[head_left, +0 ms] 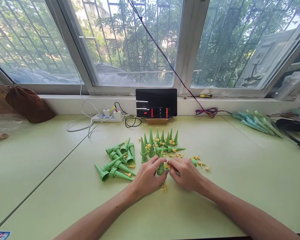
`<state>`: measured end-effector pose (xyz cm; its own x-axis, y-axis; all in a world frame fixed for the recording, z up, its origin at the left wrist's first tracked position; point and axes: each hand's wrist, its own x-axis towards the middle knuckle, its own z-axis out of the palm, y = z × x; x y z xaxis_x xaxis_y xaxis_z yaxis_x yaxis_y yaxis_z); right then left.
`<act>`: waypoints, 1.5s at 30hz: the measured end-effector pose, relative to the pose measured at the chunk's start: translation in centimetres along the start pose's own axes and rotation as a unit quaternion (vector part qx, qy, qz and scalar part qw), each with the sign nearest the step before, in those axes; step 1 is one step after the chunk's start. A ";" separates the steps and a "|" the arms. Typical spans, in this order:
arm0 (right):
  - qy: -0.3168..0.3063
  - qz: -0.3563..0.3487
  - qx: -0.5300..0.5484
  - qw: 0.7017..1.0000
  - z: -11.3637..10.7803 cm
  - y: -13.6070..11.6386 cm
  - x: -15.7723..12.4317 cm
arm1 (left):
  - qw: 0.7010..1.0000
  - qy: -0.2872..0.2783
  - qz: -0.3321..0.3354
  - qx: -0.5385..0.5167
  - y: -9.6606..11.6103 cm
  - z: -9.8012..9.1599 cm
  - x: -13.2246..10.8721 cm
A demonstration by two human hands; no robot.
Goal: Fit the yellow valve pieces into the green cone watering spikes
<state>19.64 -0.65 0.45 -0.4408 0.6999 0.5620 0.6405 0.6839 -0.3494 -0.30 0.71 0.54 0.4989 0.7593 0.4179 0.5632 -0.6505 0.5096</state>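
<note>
My left hand (147, 175) is closed around an upright green plastic watering spike (161, 170), its wide collar down near the table. My right hand (187, 173) pinches a small yellow plastic valve piece (166, 166) against the side of that spike; fingers partly hide where they meet. Behind my hands, several green spikes (143, 150) stand point up with yellow pieces at them. To the left lies a loose pile of green spikes (120, 165). Loose yellow pieces (201, 163) are scattered at the right, and a few more (165, 188) lie just below my hands.
A phone showing a timer (160, 113) leans on a dark tablet (156, 96) at the back. A power strip (107, 117) with cables is at back left, beyond it a brown pouch (30, 105). Bundled wires (208, 112) and green-blue plastic packets (258, 122) lie at back right.
</note>
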 end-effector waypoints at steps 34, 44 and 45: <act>0.057 -0.038 0.054 0.996 0.0 0.2 0.0 | 0.994 0.079 0.022 -0.068 -0.1 0.1 0.0; 0.071 -0.049 0.081 0.993 0.2 0.3 0.0 | 0.994 0.056 0.031 -0.087 0.0 0.0 -0.1; 0.073 -0.047 0.083 0.993 0.2 0.3 0.1 | 0.994 0.050 0.031 -0.090 0.0 0.0 -0.1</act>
<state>19.69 -0.39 0.27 -0.3898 0.6016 0.6972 0.4835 0.7781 -0.4011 -0.39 0.66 0.51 0.4557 0.7218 0.5209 0.4022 -0.6890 0.6029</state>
